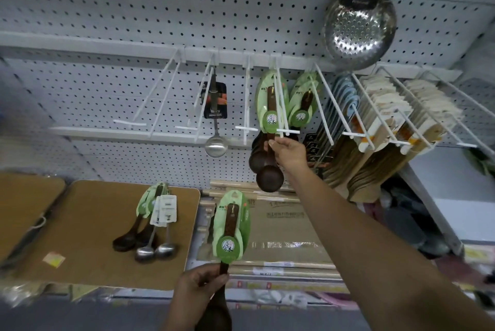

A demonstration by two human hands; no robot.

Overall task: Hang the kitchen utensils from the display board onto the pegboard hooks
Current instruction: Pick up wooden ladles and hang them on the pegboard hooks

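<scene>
Presently, the right hand (288,152) is raised to the pegboard (134,9), and its fingers (273,144) pinch the dark handle of a wooden spoon (270,176) just below its green card. That card sits on a white hook (281,105); whether it is fully seated on the hook cannot be confirmed, since other carded spoons hang directly behind it. The left hand (199,288) is low in the view. Its fingers are curled round the handle of a second wooden spoon (231,226), held upright with the green card above the hand and the bowl below it. On the brown display board (88,223) at lower left lie two more carded wooden spoons (134,234) and two metal ladles (158,249), touching one another. A steel ladle (216,144) hangs from a hook left of the right hand. A further green-carded set (304,108) hangs just right of the occupied hook. A perforated skimmer (359,30) hangs at upper right.
</scene>
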